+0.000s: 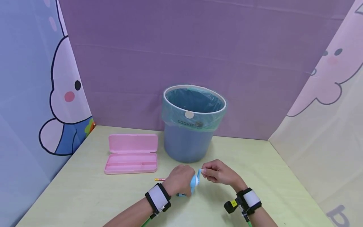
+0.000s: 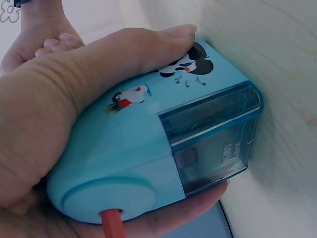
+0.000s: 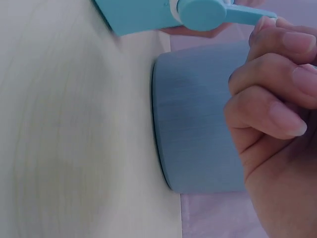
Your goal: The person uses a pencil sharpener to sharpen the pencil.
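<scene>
My left hand grips a light blue crank pencil sharpener round its body, thumb across the printed cartoon side. A clear shavings drawer is fitted in the sharpener. From the hole at its front end sticks a red pencil, whose yellow-banded end points left in the head view. On the opposite end is the blue crank handle, and the fingertips of my right hand pinch its tip. The other right fingers are curled in toward the palm.
A blue waste bin with a thin green liner stands just behind the hands, against the purple backdrop. Left of it, a pink pencil case lies with its lid up. Printed side panels border the pale table.
</scene>
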